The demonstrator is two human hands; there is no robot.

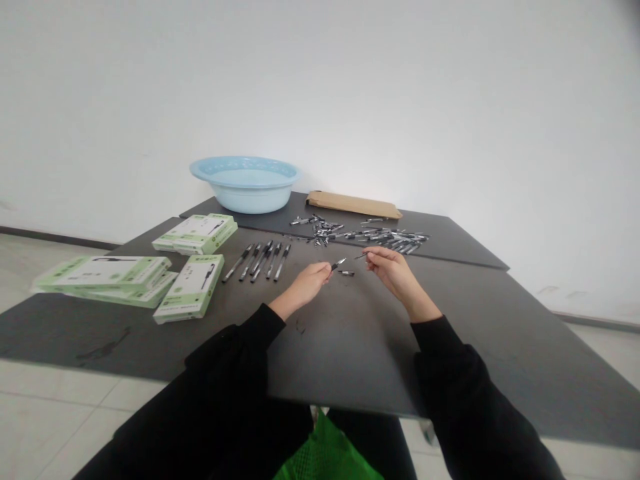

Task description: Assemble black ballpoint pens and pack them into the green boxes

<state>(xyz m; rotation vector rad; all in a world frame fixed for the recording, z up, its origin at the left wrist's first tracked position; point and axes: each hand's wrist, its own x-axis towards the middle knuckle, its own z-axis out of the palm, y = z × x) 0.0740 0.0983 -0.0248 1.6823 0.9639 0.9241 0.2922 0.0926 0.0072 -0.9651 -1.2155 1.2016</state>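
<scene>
Dk-grey tbl (345, 340) | wht wall (360, 87) bhnd | lt tile flr (45, 400) | L+R hands (309, 285) ea. gripping pen pc (339, 264)

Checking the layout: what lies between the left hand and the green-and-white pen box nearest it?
In the head view, a loose row of pens lies between the left hand and that pen box.

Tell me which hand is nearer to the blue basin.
Left. The left hand is on the near side of the blue basin, a little to its right; the right hand is also on the near side, but farther off to the right.
</scene>
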